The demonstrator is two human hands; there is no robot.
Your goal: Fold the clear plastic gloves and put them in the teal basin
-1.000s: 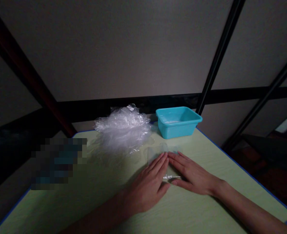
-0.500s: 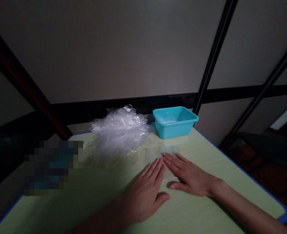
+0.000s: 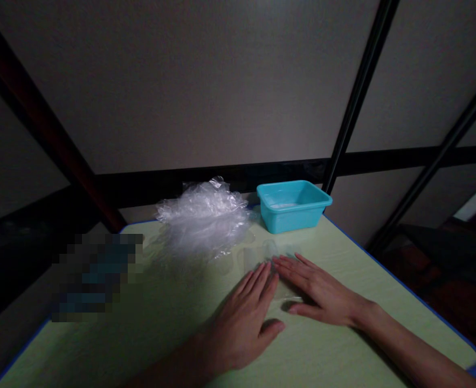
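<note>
My left hand and my right hand both lie flat on the pale green table, fingers stretched out and fingertips almost meeting. Under and between them lies a thin clear plastic piece, pressed to the tabletop; its far part shows faintly beyond the fingertips. A crumpled heap of clear plastic sits behind the hands at the table's back edge. To its right stands a turquoise plastic tub, open at the top.
The table has a blue rim along its right side and a near right corner. Dark slanted bars cross the grey wall behind. A blurred-out patch covers the table's left side. The room is dim.
My left hand has slid back toward me a little and its thumb has spread out; the right hand stays nearly in place. The view has shifted slightly.
</note>
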